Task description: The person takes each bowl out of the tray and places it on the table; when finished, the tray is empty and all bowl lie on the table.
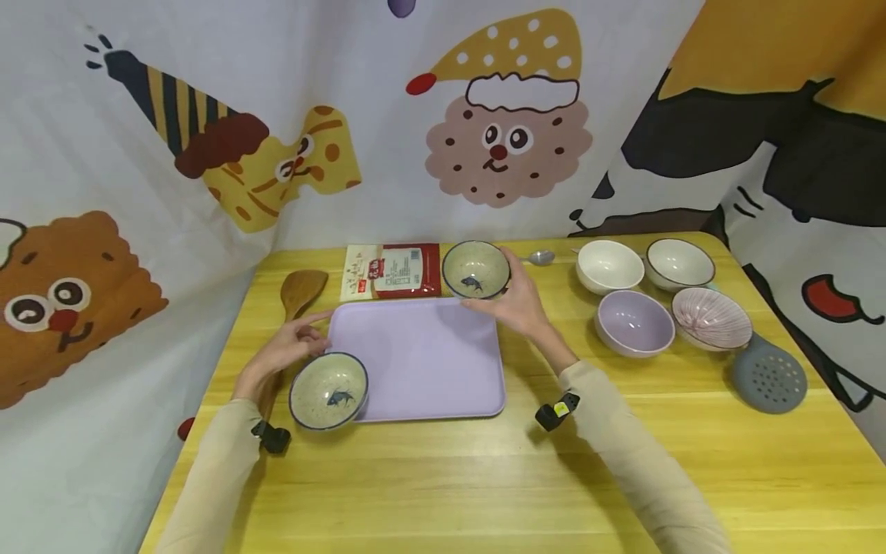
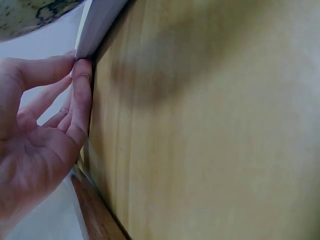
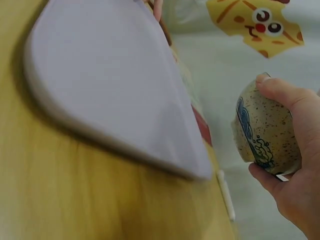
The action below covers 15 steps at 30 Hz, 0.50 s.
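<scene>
My right hand point(image 1: 515, 301) grips a speckled bowl point(image 1: 475, 269) with a dark rim and a blue fish inside, above the far right corner of the lilac tray point(image 1: 436, 362). The right wrist view shows this bowl point(image 3: 267, 127) from its patterned outer side, between thumb and fingers. At the tray's left edge, my left hand point(image 1: 294, 344) pinches the rim between thumb and fingertips, as the left wrist view shows of the hand point(image 2: 50, 100). A second fish bowl point(image 1: 328, 391) sits over the tray's near left corner, overhanging its edge.
A wooden spatula point(image 1: 304, 291) lies left of the tray, partly under my left arm. Behind the tray is a red and cream packet point(image 1: 391, 271). A metal spoon point(image 1: 541, 258), a white bowl point(image 1: 609, 266), a purple bowl point(image 1: 634, 323), other bowls and a grey skimmer point(image 1: 770, 377) are rightward.
</scene>
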Motion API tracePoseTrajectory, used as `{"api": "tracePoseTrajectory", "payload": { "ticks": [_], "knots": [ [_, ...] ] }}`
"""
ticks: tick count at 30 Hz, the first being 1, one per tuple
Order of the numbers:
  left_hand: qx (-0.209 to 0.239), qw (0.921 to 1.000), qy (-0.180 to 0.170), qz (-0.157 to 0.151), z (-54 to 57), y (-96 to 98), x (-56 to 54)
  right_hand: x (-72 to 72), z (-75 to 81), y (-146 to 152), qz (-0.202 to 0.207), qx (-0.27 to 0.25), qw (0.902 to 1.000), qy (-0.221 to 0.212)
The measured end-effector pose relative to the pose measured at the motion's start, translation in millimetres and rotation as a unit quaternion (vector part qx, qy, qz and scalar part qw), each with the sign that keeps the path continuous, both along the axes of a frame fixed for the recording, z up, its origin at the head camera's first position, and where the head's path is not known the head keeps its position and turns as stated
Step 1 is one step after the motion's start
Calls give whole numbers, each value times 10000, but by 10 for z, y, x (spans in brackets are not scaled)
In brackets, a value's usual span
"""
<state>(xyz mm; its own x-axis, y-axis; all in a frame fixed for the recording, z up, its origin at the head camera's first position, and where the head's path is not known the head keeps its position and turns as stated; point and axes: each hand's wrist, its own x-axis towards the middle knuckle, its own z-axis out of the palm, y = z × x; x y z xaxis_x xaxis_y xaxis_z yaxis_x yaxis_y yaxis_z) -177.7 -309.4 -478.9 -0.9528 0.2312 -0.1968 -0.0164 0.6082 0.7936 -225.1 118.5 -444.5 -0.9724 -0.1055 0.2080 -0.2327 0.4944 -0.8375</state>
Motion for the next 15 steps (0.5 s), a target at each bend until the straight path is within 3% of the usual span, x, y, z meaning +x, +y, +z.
{"api": "tracePoseTrajectory", "payload": {
  "ticks": [7,15],
  "knots": [
    [-173,9998,97,56,2,-6,16,23,-112,233,-544,58,9985,9],
    [-12,9997,250,-9,4,41,43,-13,-247,411,-1273,-411,9905,305]
  ]
}}
